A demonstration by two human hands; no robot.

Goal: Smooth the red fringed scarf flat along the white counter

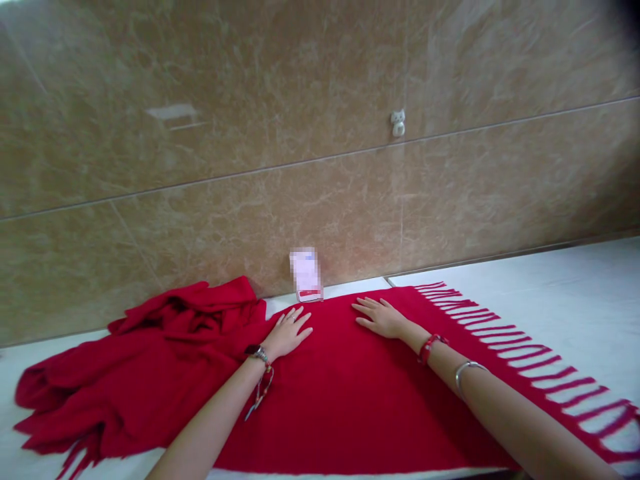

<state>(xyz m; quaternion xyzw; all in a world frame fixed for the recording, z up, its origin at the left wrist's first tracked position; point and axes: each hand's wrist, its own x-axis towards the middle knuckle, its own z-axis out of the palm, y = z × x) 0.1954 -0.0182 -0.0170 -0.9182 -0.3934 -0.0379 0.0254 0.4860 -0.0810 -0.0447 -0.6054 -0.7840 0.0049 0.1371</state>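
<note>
A red fringed scarf (350, 393) lies on the white table, spread flat in the middle and right, bunched in loose folds at the left. My left hand (289, 331) rests palm down on the flat part, beside the folds, with fingers spread. Further right, my right hand (381, 317) also lies flat on the cloth near its far edge, fingers apart. Neither hand grips the fabric. The fringe (505, 340) runs down the scarf's right end, its tassels laid out over the table. More tassels show at the lower left corner.
A small phone-like item (306, 275) with a blurred face stands against the marbled tile wall (250, 100), just behind the scarf. A little white cat-shaped figure (398, 123) is fixed to the wall. The white table (575, 287) extends to the right, with a seam near the wall.
</note>
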